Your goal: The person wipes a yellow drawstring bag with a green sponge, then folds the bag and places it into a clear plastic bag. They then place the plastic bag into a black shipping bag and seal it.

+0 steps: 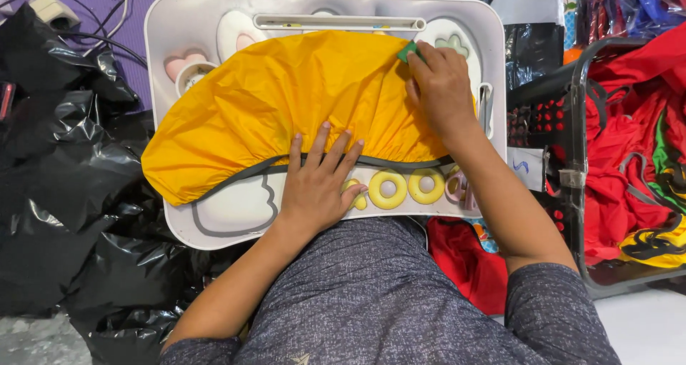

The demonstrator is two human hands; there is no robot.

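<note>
A yellow fabric cover (286,107) with a dark elastic hem lies spread over a white lap tray (179,22). My left hand (318,186) rests flat on the cover's near hem, fingers apart, pressing it down. My right hand (439,86) is at the cover's upper right edge, fingers closed on a small green piece (409,50) that pokes out above them. Yellow ring shapes (389,188) are printed on the tray just below the hem.
Black plastic bags (64,193) pile up on the left. A black wire basket (564,122) holds red and multicoloured fabric (629,150) at the right. Cables (107,22) run over a purple surface at top left.
</note>
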